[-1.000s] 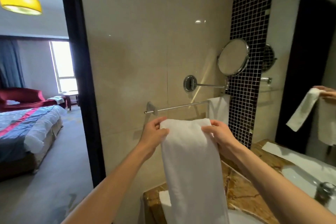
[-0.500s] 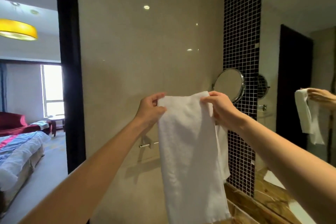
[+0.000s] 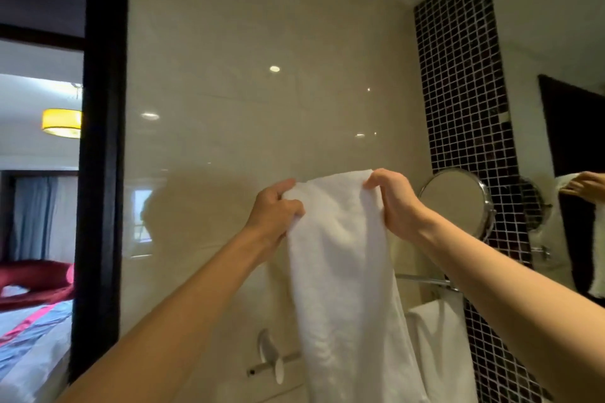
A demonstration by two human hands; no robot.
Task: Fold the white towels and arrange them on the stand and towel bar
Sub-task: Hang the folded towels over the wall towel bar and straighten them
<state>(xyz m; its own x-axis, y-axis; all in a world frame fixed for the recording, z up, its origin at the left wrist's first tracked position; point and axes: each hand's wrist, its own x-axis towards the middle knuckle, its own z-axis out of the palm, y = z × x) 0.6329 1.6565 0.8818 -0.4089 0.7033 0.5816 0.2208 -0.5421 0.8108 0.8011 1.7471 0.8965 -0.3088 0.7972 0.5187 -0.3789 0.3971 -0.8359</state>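
Towel (image 3: 340,255), a narrow strip, hangs at centre, its top corners pinched by the left hand (image 3: 275,209) at 9 o'clock and the right hand (image 3: 393,203) at 3. Lifted since a second ago, it now clears the bar (image 3: 262,369) at 6 o'clock, probably ready for draping. Its lower end is cut off, and it hides the bar's middle.

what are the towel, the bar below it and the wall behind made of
Towel: soft white cloth, likely cotton terry; nubby surface, limp folds.
Bar: polished metal, probably chrome or steel; bright silvery sheen.
Wall: glossy cream tile or stone slab; reflects bright light spots, faint joint lines.
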